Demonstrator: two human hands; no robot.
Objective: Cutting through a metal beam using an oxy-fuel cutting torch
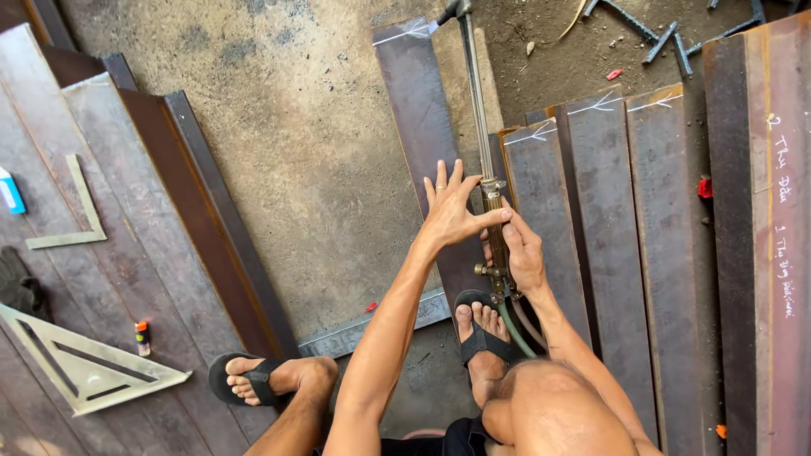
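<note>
A long cutting torch (478,118) with a brass handle and thin steel tubes lies along a dark steel strip (418,110), its tip at the top of the view. My right hand (522,253) is wrapped around the brass handle near the valves. My left hand (454,207) has its fingers spread, the palm over the strip, the thumb and index touching the torch just above the handle. A green hose (512,329) runs from the handle toward my knee. My right foot in a black sandal (478,325) rests on the strip.
Several rusty steel strips (608,219) with white chalk marks lie to the right. On the steel plates at left lie a metal triangle square (80,367), an L-shaped square (80,215) and a small lighter (143,338). Bare concrete floor (304,143) fills the middle.
</note>
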